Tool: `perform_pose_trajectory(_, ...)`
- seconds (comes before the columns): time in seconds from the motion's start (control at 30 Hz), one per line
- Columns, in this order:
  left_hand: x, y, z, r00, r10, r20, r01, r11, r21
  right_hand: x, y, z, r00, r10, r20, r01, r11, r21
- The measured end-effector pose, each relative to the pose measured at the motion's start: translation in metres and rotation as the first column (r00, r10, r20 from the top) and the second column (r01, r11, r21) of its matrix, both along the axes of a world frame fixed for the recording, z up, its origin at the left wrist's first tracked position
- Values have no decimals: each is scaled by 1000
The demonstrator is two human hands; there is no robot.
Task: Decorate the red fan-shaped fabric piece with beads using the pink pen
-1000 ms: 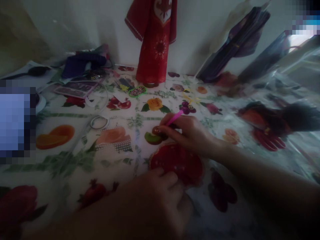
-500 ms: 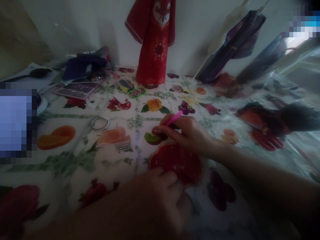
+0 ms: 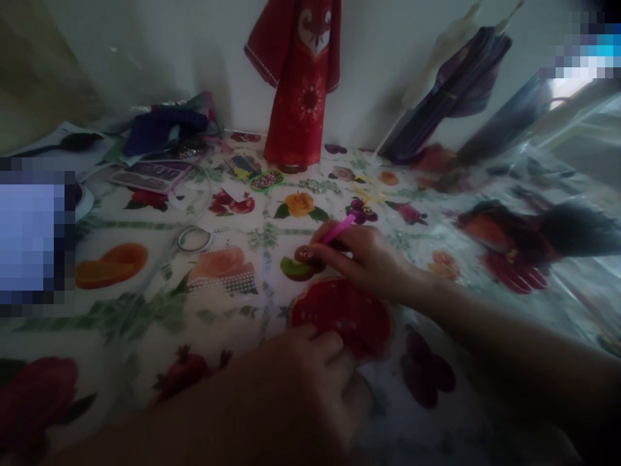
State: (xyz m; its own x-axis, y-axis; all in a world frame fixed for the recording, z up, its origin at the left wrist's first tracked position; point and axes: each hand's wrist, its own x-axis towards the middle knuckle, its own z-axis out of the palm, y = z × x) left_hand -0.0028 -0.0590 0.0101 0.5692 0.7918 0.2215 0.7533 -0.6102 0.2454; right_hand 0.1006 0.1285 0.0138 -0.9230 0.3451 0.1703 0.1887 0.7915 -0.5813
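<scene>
My right hand (image 3: 361, 255) is closed round a pink pen-like tool (image 3: 339, 230), its lower tip over a printed kiwi on the tablecloth. Nearer to me, my left hand (image 3: 323, 375) lies with curled fingers on the lower edge of a red round piece (image 3: 339, 314) with a beaded left rim. Whether those fingers grip anything is hidden. A small green-rimmed tray (image 3: 266, 181) of beads lies beyond the hands, and a roll of tape (image 3: 195, 239) lies to their left.
A red dress on a stand (image 3: 295, 110) rises at the back. Dark blue cloth (image 3: 162, 126) and a picture card (image 3: 152, 175) lie back left. Purple garments (image 3: 451, 90) lean at the right, above clear plastic and a dark brush-like thing (image 3: 579, 226). The fruit-print tablecloth (image 3: 218, 356) spreads below.
</scene>
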Motion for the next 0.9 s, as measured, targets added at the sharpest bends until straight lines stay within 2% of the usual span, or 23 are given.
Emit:
perform_pose_trajectory(0.17, 1, 2, -2, 1000, -13, 7, 13, 1000, 24, 0, 0, 0, 1000, 11, -17, -11, 1000, 10)
perform_pose_trajectory(0.33, 0, -1, 2, 1000, -2, -21, 1, 999, -51, 0, -1, 3, 1000, -1, -12, 1, 1000, -16)
perform_pose_trajectory(0.53, -1, -1, 1, 1000, -29, -11, 29, 999, 21, -1, -1, 2, 999, 28, -29, -27, 1000, 14)
perform_pose_trajectory(0.67, -1, 0, -1, 1000, -10, 3, 10, 1000, -3, -1, -1, 1, 998, 47, -36, -46, 998, 33)
perform_pose_trajectory(0.8, 2, 0, -11, 1000, 13, 28, -17, 990, 141, -1, -2, -1, 996, 73, -60, -70, 996, 49)
perform_pose_trajectory(0.9, 2, -1, -12, 1000, 11, 3, -11, 993, 116, -1, -2, -2, 995, 70, -68, -66, 996, 63)
